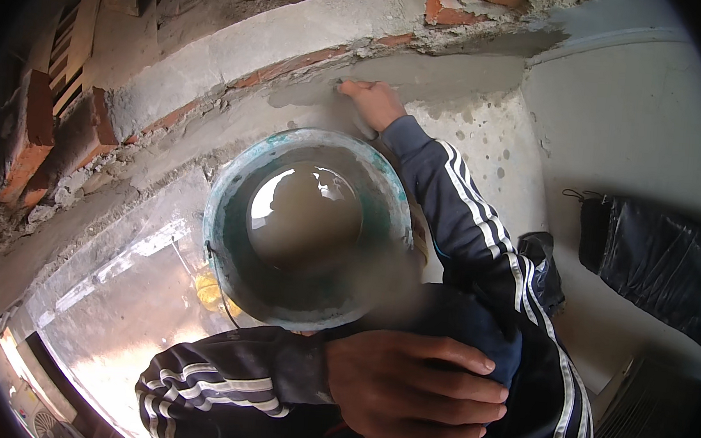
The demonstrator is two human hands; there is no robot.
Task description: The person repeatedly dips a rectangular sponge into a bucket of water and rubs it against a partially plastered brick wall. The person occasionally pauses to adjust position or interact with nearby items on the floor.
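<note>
— How are the hands placed, starting nearest?
— The left hand is laid over dark cloth at what appears to be the knee, fingers bent and slightly parted; nothing is seen pinched in it.

— And beyond that?
— A blue-green bucket is seen with its mouth facing up, cloudy liquid pooled inside. The right hand is stretched past its far rim, fingers curled around what seems to be a flat tool. The tool is mostly hidden and blurred, so its kind cannot be told.

— Where is the worked surface?
— Just under the tool: grey mortar is spread along the wall, below a broken edge of red brick.

— Which step is judged to be in hand?
— Smoothing of the mortar, probably.

— What is called for next?
— Light, even pressure should be kept along the band, and the tool's edge held clear of the crumbly brick, where loose bits could be dragged in.
</note>
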